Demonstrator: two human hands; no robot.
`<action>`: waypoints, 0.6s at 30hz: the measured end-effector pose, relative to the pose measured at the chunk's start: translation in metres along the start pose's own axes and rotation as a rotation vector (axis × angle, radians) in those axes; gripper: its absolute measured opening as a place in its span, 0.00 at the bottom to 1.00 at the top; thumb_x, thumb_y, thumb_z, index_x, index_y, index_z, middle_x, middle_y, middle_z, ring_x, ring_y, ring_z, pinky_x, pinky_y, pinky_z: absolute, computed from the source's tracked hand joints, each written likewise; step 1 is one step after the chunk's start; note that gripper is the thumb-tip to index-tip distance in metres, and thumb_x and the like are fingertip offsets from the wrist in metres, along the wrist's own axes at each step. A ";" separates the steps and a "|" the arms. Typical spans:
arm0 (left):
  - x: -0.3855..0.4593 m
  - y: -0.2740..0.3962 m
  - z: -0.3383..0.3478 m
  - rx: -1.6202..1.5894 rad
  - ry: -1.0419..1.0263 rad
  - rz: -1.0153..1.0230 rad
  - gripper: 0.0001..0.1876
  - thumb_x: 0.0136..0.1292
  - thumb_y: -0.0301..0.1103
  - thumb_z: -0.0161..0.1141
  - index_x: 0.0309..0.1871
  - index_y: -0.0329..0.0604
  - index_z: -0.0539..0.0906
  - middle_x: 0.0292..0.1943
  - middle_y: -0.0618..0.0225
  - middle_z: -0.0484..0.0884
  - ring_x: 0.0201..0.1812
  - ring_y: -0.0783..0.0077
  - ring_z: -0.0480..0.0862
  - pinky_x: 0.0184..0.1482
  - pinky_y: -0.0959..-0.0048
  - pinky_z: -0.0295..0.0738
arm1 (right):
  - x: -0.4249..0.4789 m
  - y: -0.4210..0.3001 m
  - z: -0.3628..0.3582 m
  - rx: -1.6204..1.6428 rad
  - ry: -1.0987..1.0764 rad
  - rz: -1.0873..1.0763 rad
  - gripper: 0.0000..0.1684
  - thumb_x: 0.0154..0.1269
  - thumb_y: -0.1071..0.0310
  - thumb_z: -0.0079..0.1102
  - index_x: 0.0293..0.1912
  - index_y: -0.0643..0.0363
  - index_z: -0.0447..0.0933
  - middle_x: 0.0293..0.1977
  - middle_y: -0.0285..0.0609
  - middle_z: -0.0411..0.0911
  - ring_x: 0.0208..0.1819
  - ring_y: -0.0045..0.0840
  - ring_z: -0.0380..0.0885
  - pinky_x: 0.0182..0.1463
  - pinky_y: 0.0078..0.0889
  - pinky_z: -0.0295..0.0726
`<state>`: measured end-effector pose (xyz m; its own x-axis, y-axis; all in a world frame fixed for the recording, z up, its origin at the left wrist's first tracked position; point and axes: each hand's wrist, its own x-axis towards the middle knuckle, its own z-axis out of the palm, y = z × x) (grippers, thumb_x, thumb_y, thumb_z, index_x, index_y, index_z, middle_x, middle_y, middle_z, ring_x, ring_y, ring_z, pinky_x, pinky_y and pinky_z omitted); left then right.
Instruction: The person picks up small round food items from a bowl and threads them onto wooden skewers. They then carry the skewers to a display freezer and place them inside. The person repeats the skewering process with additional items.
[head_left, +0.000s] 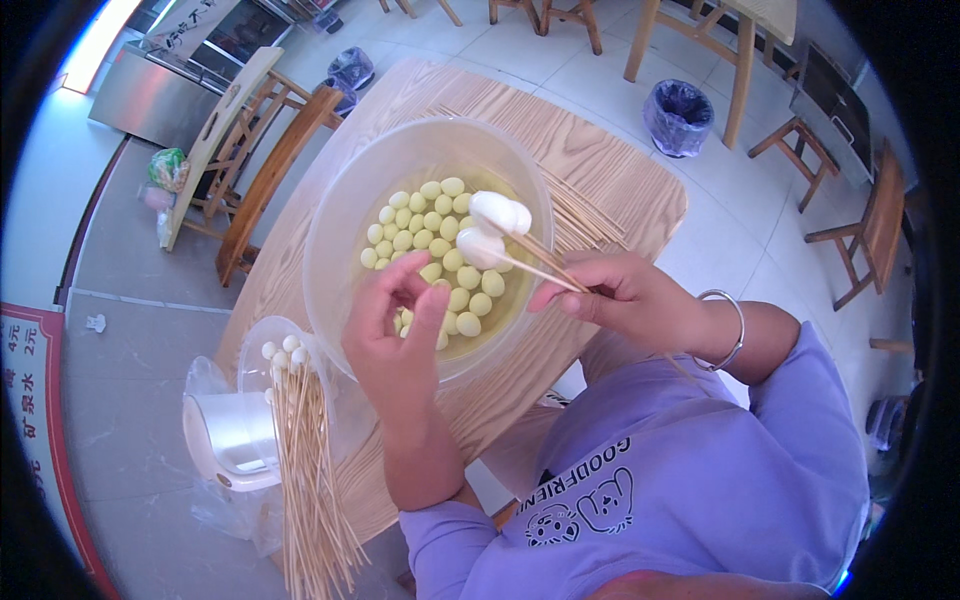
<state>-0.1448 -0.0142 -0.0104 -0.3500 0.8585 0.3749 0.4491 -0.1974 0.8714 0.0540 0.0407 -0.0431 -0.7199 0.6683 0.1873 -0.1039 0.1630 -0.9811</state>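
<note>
Before me stands a large translucent plastic tub (330, 187) of yellowish liquid with many small pale-yellow eggs (439, 247), which look like quail eggs. My right hand (626, 296), a bangle at its wrist, grips a few bamboo skewers (541, 259) over the tub's near right rim. White eggs (480, 247) sit on the skewer tips, above the liquid. Over the tub's left part is my left hand (397, 322), thumb and forefinger curved and apart, with nothing visible held. Its palm side and some eggs below it are hidden.
Bare bamboo skewers (581, 214) lie on the wooden table (615, 157) beyond the tub. At left, a clear container (251, 352) holds skewers (304, 450) tipped with white balls, beside a white-and-metal vessel (232, 435). A lined bin (679, 116) and wooden stools (799, 142) stand on the floor.
</note>
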 end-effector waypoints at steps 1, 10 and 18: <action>-0.003 0.005 0.001 -0.035 -0.030 -0.053 0.15 0.46 0.23 0.61 0.40 0.36 0.77 0.24 0.71 0.72 0.26 0.83 0.71 0.30 0.84 0.65 | 0.001 -0.002 0.001 -0.003 -0.003 -0.013 0.10 0.62 0.68 0.47 0.41 0.57 0.75 0.23 0.29 0.67 0.25 0.09 0.61 0.29 0.14 0.63; -0.029 0.023 0.012 0.054 0.061 -0.021 0.14 0.46 0.23 0.62 0.39 0.35 0.78 0.20 0.74 0.73 0.20 0.87 0.68 0.21 0.88 0.60 | 0.003 -0.021 0.001 0.054 0.004 0.085 0.09 0.62 0.70 0.46 0.41 0.56 0.74 0.23 0.32 0.65 0.22 0.10 0.63 0.26 0.15 0.65; -0.031 0.036 0.040 -0.086 -0.067 -0.157 0.07 0.51 0.25 0.60 0.34 0.33 0.78 0.22 0.73 0.75 0.21 0.87 0.69 0.21 0.88 0.60 | 0.000 -0.015 -0.006 -0.173 -0.105 -0.075 0.11 0.59 0.70 0.50 0.43 0.60 0.72 0.28 0.42 0.68 0.29 0.25 0.67 0.34 0.24 0.67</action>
<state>-0.0849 -0.0284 -0.0038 -0.3537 0.9109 0.2127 0.3205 -0.0956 0.9424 0.0594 0.0426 -0.0280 -0.7834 0.5715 0.2444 -0.0471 0.3375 -0.9402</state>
